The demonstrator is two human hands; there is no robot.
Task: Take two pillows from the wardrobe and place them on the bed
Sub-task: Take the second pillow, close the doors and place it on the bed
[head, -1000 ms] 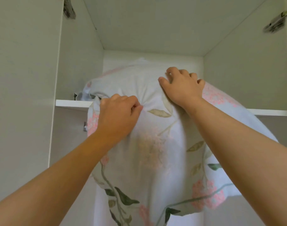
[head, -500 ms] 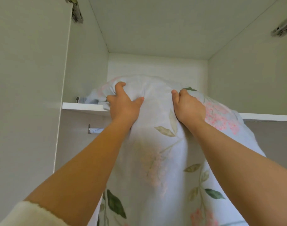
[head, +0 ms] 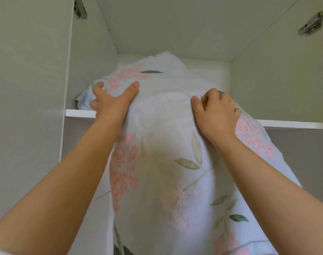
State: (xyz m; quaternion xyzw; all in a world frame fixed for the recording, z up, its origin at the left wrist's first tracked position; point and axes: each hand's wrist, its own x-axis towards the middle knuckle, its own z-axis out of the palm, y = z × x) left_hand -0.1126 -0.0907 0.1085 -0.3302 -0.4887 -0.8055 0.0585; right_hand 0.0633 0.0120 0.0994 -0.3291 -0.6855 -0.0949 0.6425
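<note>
A big pale-blue pillow [head: 162, 162] with pink flowers and green leaves hangs half off the wardrobe's top shelf [head: 78, 113], its lower end dropping out of the frame. My left hand [head: 111, 102] clasps its upper left side, thumb spread over the fabric. My right hand [head: 216, 114] pinches a fold on its upper right. More of the same flowered fabric [head: 157, 70] rises behind on the shelf; I cannot tell if that is a second pillow.
White wardrobe side walls [head: 94, 57] close in on both sides, with the ceiling panel above. Metal door hinges [head: 79, 8] sit at the top left and the top right. A grey back panel [head: 300, 153] shows below the shelf.
Both hands have regripped and spread wider apart on the pillow. The pillow's top now bulges higher above the shelf edge, and the view has shifted slightly.
</note>
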